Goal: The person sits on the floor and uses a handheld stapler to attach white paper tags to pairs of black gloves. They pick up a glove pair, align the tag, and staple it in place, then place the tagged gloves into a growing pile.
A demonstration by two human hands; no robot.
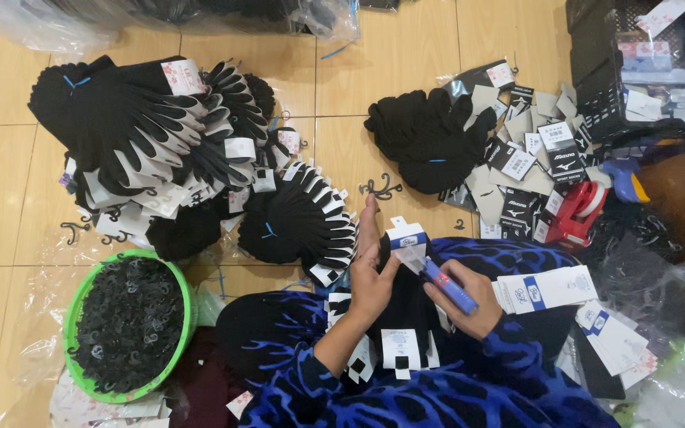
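Floor-side lap: sock (403,297) in left grip (368,279)

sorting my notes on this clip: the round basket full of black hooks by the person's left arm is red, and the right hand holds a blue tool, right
Not quite: the head view shows the basket is green, not red. It does hold black hooks by the left arm, and the right hand holds a blue tool.

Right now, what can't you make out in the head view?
- Black sock: mostly hidden by the left hand and paper tags.
- Blue tool in the right hand: rear end covered by fingers.
- Black crate: cut off by the right edge.
- Green basket contents: too small.
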